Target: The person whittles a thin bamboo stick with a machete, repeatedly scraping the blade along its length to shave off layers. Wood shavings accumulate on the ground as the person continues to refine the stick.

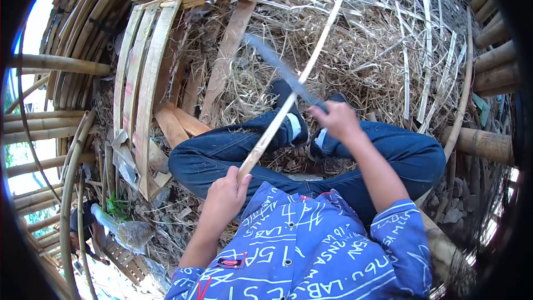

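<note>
My left hand (pixel 226 193) is closed round the lower end of a long, pale bamboo strip (pixel 327 26), which slants up and to the right away from me. In my right hand (pixel 340 120) is the dark handle of a long-bladed knife (pixel 271 59). Its grey blade, a little smeared by motion, points up and to the left and crosses over the strip near the middle. Both hands are above my crossed legs, in dark jeans (pixel 222 147).
Curly bamboo shavings (pixel 311 39) cover the ground ahead. A wooden crate (pixel 149 78) lies to the left. Thin split strips (pixel 427 39) are spread at the right and back. Bamboo poles (pixel 61 64) line both sides. Another person (pixel 89 228) is at the lower left.
</note>
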